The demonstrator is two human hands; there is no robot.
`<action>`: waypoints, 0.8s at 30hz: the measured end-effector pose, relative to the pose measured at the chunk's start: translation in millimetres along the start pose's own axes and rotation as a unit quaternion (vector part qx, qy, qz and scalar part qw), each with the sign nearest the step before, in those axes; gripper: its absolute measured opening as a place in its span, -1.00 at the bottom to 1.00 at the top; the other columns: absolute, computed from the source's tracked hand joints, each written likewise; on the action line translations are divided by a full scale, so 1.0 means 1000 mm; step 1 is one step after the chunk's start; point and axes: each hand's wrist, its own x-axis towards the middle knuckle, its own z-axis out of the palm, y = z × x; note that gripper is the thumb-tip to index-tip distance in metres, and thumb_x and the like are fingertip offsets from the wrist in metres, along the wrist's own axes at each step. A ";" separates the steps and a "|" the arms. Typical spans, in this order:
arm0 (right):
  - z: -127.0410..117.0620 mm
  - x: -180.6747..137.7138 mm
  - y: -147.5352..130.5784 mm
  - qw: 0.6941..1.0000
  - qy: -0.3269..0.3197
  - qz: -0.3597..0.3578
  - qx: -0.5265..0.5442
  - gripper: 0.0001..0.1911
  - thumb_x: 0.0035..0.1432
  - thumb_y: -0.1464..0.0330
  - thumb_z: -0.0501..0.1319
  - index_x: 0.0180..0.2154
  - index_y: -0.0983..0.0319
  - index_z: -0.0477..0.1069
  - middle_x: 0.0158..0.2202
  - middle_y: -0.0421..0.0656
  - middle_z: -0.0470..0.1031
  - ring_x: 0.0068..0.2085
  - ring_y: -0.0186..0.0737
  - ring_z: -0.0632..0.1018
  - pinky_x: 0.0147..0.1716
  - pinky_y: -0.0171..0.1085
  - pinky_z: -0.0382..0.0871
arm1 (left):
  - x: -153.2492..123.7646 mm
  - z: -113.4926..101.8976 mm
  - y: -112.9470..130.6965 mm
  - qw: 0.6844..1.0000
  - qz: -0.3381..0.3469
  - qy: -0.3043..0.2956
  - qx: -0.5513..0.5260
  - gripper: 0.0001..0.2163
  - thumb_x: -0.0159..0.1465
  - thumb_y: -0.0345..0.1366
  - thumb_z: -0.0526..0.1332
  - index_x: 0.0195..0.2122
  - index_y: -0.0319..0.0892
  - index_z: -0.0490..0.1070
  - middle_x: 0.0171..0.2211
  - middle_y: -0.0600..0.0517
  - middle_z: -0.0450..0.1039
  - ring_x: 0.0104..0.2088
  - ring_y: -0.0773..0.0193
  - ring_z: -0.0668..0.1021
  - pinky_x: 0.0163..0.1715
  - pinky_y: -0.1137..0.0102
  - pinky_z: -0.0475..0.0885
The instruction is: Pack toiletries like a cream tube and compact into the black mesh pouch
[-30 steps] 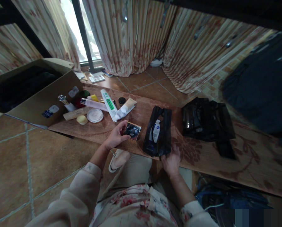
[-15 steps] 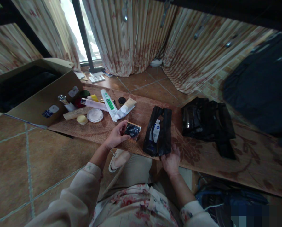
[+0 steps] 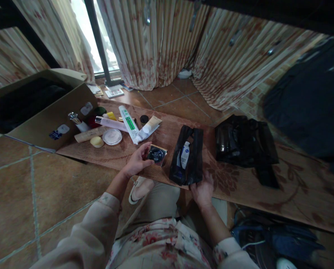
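Observation:
My left hand (image 3: 139,161) is closed on a small square compact (image 3: 157,154) with a dark round face and a gold edge, held above the bench cloth. Just right of it stands an open black pouch (image 3: 197,155), with a white tube (image 3: 185,155) with blue markings inside. At the pouch's near right corner, my right hand (image 3: 203,190) grips its lower edge; the fingertips are partly hidden. Beyond my left hand lie a green and white toothpaste tube (image 3: 129,123) and a beige tube with a white cap (image 3: 152,125).
At left stands an open cardboard box (image 3: 52,123) with dark contents. Beside it are a round clear-lidded case (image 3: 112,136), a pink bottle (image 3: 112,123), a yellow round item (image 3: 96,141) and a black cap (image 3: 144,119). More black bags (image 3: 245,144) sit at right; a blue bag (image 3: 281,239) lies below.

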 end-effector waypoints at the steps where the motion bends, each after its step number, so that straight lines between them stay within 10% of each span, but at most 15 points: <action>1: 0.001 0.000 0.001 1.000 0.001 -0.003 0.002 -0.67 0.08 0.38 0.08 -0.11 0.29 0.42 -0.10 0.02 0.38 -0.11 -0.01 0.35 -0.13 -0.08 0.24 | 0.000 0.000 0.000 1.000 -0.001 0.001 -0.001 -0.28 -0.03 -0.41 0.36 0.17 -0.17 0.14 0.08 -0.11 0.31 0.02 0.08 0.44 0.03 0.22 0.31; 24: -0.001 0.000 0.000 1.000 0.004 -0.004 0.006 -0.68 0.07 0.41 0.08 -0.12 0.29 0.41 -0.10 0.01 0.39 -0.10 -0.02 0.35 -0.10 -0.09 0.22 | 0.001 0.001 0.001 1.000 0.015 0.002 -0.016 -0.35 -0.03 -0.46 0.36 0.10 -0.14 0.17 0.00 -0.06 0.35 -0.03 0.14 0.44 -0.05 0.30 0.33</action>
